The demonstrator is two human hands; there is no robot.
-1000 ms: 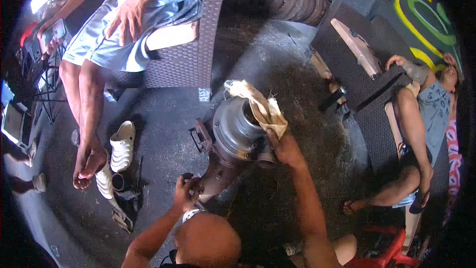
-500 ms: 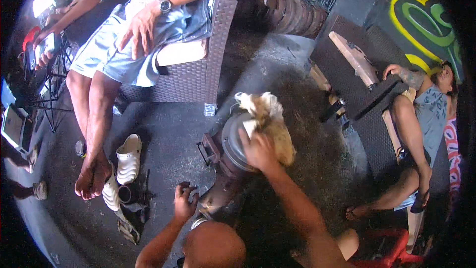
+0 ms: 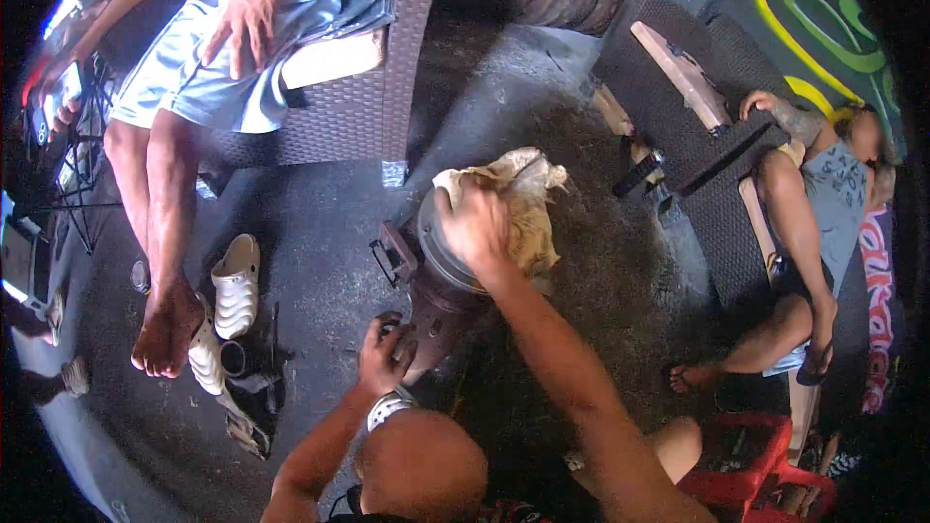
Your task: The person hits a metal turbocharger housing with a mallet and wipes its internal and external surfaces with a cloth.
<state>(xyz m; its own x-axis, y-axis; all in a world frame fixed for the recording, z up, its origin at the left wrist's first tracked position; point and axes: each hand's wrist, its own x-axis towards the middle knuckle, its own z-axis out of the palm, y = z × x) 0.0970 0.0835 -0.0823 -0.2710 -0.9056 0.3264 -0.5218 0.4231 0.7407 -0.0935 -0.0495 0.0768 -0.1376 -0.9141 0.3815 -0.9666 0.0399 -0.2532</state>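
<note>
A brown upright cylinder (image 3: 448, 292) with a round grey top (image 3: 431, 232) stands on the floor before me. Over its far right side drapes a crumpled tan sheet (image 3: 531, 208), like hide or cloth. My right hand (image 3: 477, 228) is above the grey top, by the near edge of the sheet; motion smears its fingers, so its grip is unclear. Beside my bent knee (image 3: 421, 465), my left hand (image 3: 383, 356) has its fingers curled. Something small and dark seems to be between thumb and fingers, too unclear to name.
A person in pale shorts (image 3: 208, 68) sits on a wicker seat (image 3: 325, 121) ahead left, bare feet above white clogs (image 3: 235, 286). Another person (image 3: 823, 203) sits at right on a second wicker seat (image 3: 712, 160). A red plastic stool (image 3: 765, 455) stands low at right.
The tan sheet is spread flatter and wider over the top's far edge, where it was bunched. My right hand shifted slightly left and up; my left hand moved a little up and right.
</note>
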